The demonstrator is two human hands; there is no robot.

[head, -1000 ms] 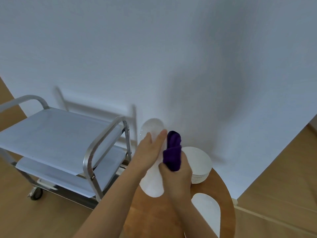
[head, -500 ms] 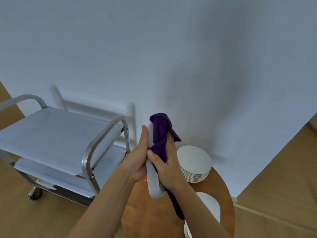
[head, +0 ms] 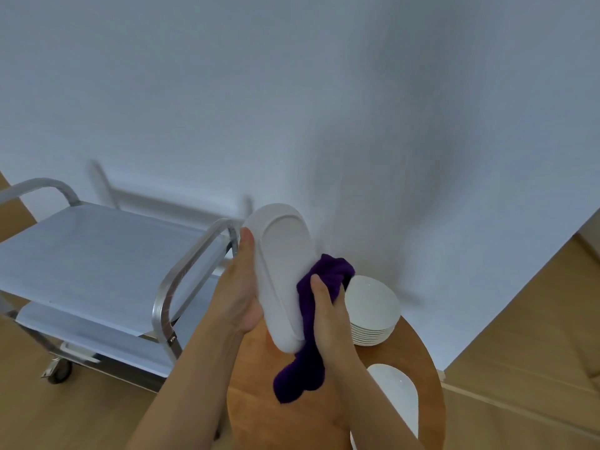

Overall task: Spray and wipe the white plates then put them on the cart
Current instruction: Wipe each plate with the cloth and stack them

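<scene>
The steel cart (head: 97,264) stands left. The left hand (head: 238,293) grips a white plate (head: 281,277) held on edge above the round worktop (head: 418,358); the right hand (head: 328,310) presses a purple cloth (head: 306,368) against it, fingers curled round the cloth. A plate stack (head: 371,308) sits right.

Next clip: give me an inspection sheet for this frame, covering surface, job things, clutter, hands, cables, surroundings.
Surface: round wooden table, partly hidden by arms.
Job's things: plate held on edge, underside showing; purple cloth against it; plate stack and single plate on table; steel cart, both shelves bare where visible.
Clutter: nothing seen; no spray bottle in view.
Hands: left hand holds plate; right hand grips cloth.
Cables: nothing seen.
Surroundings: white backdrop, wood floor.
</scene>
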